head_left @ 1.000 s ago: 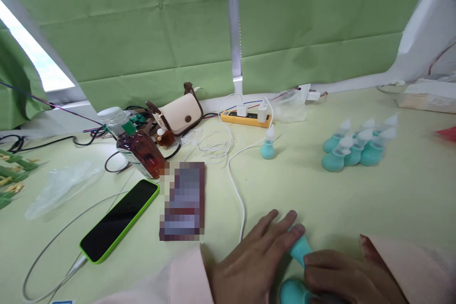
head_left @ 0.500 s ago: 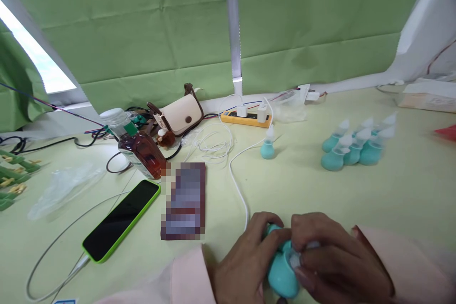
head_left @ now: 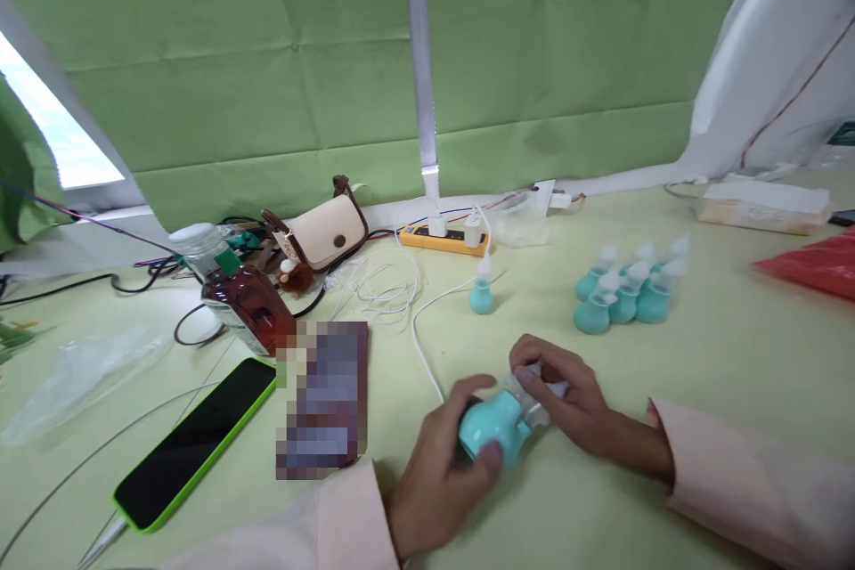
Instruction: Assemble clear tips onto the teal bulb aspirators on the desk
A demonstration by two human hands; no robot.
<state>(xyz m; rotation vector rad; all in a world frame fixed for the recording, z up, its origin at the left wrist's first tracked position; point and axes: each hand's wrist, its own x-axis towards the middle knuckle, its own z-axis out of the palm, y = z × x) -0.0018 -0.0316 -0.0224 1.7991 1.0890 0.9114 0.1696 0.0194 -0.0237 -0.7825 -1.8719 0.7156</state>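
Observation:
Two turquoise bulb aspirators [head_left: 492, 423] with clear nozzles lie side by side in my left hand [head_left: 434, 472], the second mostly hidden behind the first. The thumb and fingers of that hand curl round the bulbs from the left. From the right, my right hand [head_left: 567, 392] is closed with its fingertips on the clear nozzle ends. Whether it grips one nozzle or both is hard to see. Beyond my hands, a single aspirator [head_left: 481, 292] stands upright, and a cluster of several more aspirators [head_left: 624, 296] stands to the right, nozzles up.
On the left lie a green-cased phone [head_left: 197, 445], a blurred dark-red flat item [head_left: 327, 401] and a clear plastic bag [head_left: 86, 365]. Behind are a dark bottle [head_left: 250, 298], a cream handbag [head_left: 330, 227], a yellow power strip [head_left: 418, 238] and white cable [head_left: 427, 347]. A red bag [head_left: 818, 263] lies far right.
Both hands have moved up and away from the table's near side with the aspirators, whose nozzles now point right. My view has shifted right, showing more of the red bag.

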